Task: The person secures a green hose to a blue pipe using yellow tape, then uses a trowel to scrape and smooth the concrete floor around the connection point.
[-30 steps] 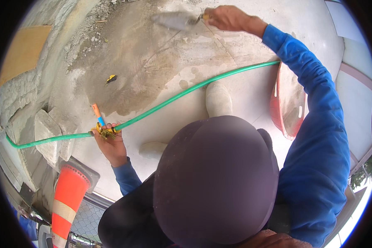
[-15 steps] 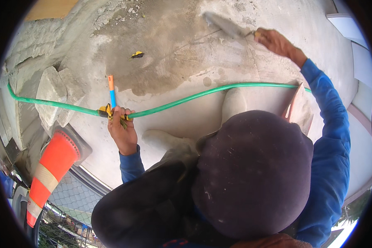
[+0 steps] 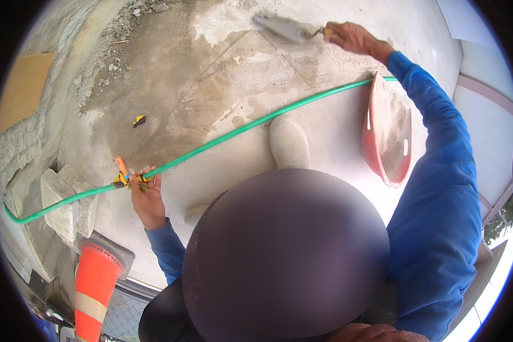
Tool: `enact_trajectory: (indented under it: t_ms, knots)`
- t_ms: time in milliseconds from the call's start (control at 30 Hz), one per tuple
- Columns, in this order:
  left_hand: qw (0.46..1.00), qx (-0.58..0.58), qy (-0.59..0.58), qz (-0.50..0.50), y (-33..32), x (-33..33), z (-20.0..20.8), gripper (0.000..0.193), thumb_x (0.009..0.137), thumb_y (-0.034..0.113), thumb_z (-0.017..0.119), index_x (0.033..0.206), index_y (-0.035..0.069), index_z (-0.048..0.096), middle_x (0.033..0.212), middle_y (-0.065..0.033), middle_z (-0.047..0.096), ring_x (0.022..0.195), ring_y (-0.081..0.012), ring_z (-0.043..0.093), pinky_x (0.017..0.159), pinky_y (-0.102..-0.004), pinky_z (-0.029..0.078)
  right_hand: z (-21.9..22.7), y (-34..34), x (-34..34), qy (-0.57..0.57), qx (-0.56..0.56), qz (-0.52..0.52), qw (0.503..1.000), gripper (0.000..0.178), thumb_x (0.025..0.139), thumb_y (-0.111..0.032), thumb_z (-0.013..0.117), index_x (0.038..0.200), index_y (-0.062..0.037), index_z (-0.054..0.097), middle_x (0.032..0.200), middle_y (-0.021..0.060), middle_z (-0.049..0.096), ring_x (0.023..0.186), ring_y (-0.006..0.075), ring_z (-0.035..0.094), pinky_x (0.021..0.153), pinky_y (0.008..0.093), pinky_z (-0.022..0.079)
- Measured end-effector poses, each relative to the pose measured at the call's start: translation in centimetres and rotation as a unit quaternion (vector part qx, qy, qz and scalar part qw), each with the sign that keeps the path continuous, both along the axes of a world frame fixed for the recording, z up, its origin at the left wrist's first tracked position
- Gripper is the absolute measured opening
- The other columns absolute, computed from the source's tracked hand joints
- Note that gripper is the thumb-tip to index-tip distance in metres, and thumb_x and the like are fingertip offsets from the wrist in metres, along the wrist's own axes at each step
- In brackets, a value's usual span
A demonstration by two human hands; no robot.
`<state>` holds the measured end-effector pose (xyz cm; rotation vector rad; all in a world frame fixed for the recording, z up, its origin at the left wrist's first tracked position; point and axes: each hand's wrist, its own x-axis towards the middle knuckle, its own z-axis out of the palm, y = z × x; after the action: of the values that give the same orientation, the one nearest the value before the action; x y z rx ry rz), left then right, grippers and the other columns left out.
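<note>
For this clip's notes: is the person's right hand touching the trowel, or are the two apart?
Touching. The head view shows it: the right hand is closed around the handle end of the trowel, with no gap visible.

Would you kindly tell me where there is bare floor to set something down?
Pale floor lies bare between the upper boot and the red basin, below the green hose; another patch lies between the left hand and that boot. Lower left is crowded with concrete chunks, the hose and a traffic cone.
</note>
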<state>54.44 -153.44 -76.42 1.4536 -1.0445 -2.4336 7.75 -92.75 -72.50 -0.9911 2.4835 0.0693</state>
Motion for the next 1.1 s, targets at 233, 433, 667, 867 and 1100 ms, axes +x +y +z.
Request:
enact_trajectory:
  t_ms: [233,433,667,867,1100]
  knots:
    - [0.99,0.124,-0.017,0.06,0.8,-3.2,1.3,0.031,0.121,0.035,0.048,0.131,0.006,0.052,0.138,-0.0198,0.066,0.147,-0.0454,0.057,0.127,-0.0679,0.042,5.5,0.6,1.0,-0.019,-0.064,-0.157,0.985,0.049,0.117,-0.052,0.056,0.118,-0.0049,0.071,0.082,0.0138,0.071,0.075,0.03,0.073,0.074,0.0485,0.062]
    - [0.961,0.166,0.218,-0.031,-0.9,-1.2,0.2,0.033,0.121,0.032,0.05,0.128,0.002,0.06,0.139,-0.0177,0.069,0.152,-0.0388,0.054,0.131,-0.0667,0.039,0.0,5.1,17.6,-0.084,-0.09,-0.299,0.946,0.047,0.11,-0.049,0.067,0.112,-0.0022,0.064,0.087,0.022,0.072,0.086,0.0422,0.075,0.08,0.0524,0.059]
    - [0.943,0.185,0.263,-0.089,-0.3,-4.2,3.8,0.033,0.119,0.033,0.055,0.128,0.002,0.06,0.136,-0.0135,0.068,0.145,-0.0324,0.062,0.128,-0.0559,0.049,-2.1,7.2,22.0,0.011,-0.085,-0.238,0.967,0.049,0.11,-0.051,0.065,0.104,-0.0024,0.061,0.087,0.0232,0.071,0.089,0.0424,0.07,0.091,0.0506,0.051]
    - [0.972,0.085,0.193,-0.103,3.9,-4.2,7.1,0.033,0.119,0.038,0.056,0.131,0.008,0.063,0.132,-0.0069,0.069,0.139,-0.0278,0.066,0.121,-0.0534,0.055,-0.6,9.8,28.6,-0.084,-0.008,-0.317,0.945,0.044,0.111,-0.044,0.066,0.105,-0.001,0.061,0.081,0.0224,0.072,0.087,0.0426,0.073,0.083,0.0503,0.055]
    - [0.993,0.058,0.065,-0.084,1.9,-0.6,4.6,0.03,0.117,0.032,0.06,0.135,0.008,0.061,0.135,-0.0059,0.069,0.138,-0.0289,0.065,0.123,-0.0544,0.05,-1.9,13.6,33.1,-0.182,-0.336,-0.65,0.657,0.05,0.117,-0.044,0.059,0.118,0.0063,0.065,0.11,0.0176,0.075,0.099,0.0296,0.08,0.093,0.0393,0.065]
